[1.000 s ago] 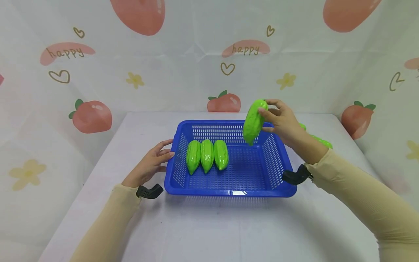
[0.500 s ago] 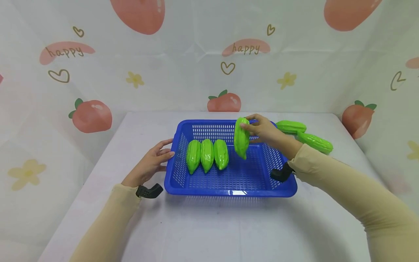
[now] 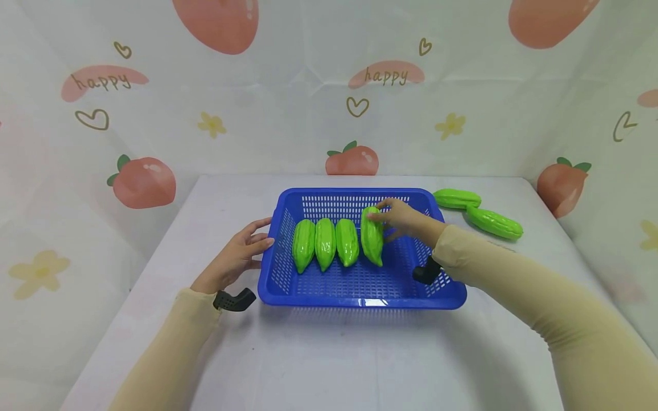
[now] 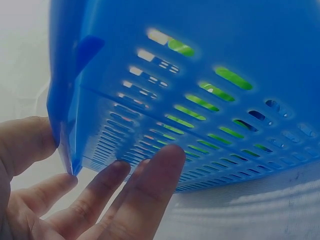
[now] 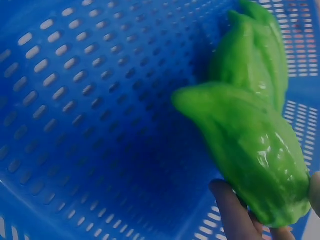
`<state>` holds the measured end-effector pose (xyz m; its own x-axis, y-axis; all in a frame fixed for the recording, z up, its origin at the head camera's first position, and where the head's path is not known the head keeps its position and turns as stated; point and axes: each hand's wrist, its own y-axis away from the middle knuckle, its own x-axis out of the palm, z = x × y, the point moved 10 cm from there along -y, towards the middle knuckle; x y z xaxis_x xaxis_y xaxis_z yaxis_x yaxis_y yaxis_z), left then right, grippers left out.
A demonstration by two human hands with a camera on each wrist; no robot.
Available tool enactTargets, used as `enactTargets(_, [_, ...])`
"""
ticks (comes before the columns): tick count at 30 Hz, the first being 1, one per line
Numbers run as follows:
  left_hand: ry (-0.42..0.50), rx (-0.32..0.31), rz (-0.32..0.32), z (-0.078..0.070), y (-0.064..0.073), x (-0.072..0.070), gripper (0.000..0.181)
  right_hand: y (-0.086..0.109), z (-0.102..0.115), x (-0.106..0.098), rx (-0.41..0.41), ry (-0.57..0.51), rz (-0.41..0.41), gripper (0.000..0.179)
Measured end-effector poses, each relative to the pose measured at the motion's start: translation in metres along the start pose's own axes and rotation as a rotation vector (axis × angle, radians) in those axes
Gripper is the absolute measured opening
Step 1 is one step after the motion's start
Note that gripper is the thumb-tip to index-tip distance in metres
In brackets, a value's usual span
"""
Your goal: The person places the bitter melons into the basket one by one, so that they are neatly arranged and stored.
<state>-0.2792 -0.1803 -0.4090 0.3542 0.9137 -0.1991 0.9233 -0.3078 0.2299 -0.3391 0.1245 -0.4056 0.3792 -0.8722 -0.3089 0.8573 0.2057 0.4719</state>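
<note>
A blue plastic basket (image 3: 360, 303) stands on the table, with three light green bitter melons (image 3: 325, 244) in a row along its left side. My right hand (image 3: 403, 220) pinches the upper end of another bitter melon (image 3: 372, 237) inside the basket, right of that row. In the right wrist view the held bitter melon (image 5: 255, 150) points its narrow tip toward the middle of the basket. I cannot tell whether it touches the floor. At the left rim, my left hand (image 3: 237, 255) touches the basket with fingers spread. The left wrist view shows its fingertips (image 4: 167, 160) near the slotted outer wall.
Two more bitter melons (image 3: 494, 222) lie on the white-covered table (image 3: 319, 359) behind and right of the basket. A printed fruit cloth (image 3: 288, 125) hangs behind and at the sides. Black wrist cameras (image 3: 235, 299) sit on both forearms.
My right hand has moved left and down with the bitter melon, from over the right part of the basket to beside the three in the row. My left hand has stayed at the rim.
</note>
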Motion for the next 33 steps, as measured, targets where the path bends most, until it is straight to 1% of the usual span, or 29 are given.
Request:
enactTargets(6, [-0.001, -0.003, 0.0, 0.0, 0.0, 0.0, 0.072, -0.002, -0.006, 0.005, 0.019, 0.04, 0.02, 0.058])
enactTargets(15, [0.023, -0.008, -0.008, 0.003, 0.0, 0.001, 0.072, -0.008, -0.013, 0.008, 0.005, 0.054, 0.039, 0.051])
enactTargets(24, [0.009, -0.003, -0.006, 0.002, 0.0, 0.002, 0.073, -0.013, -0.018, 0.011, 0.033, 0.023, 0.055, 0.05])
enactTargets(33, [-0.003, -0.008, -0.014, 0.002, 0.0, 0.0, 0.074, -0.016, -0.02, 0.014, 0.034, 0.018, 0.064, 0.052])
